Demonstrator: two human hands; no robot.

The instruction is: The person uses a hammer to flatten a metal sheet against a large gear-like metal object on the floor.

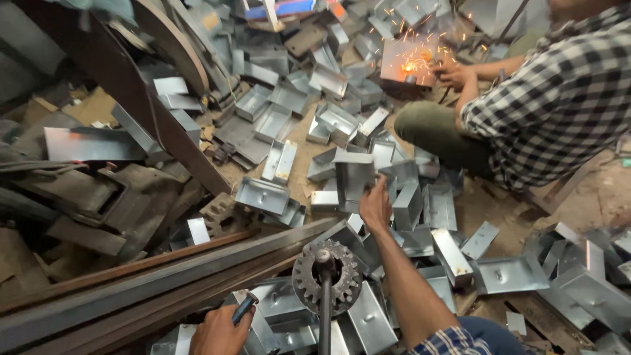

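My right hand [374, 205] reaches forward and grips a folded sheet-metal box [353, 176] from the heap on the floor. My left hand [218, 332] is low at the bottom edge, closed around a dark blue handle [244, 307]. Between my arms stands a rusty toothed gear [327, 276] on an upright shaft. Many more shiny metal boxes [263, 194] lie scattered around my right hand.
Long rusty steel bars [151, 276] run across the lower left. Dark machine parts [85, 190] fill the left side. A person in a checked shirt [552, 98] squats at the right, hands at a sparking metal piece [411, 62]. More boxes [506, 273] lie at lower right.
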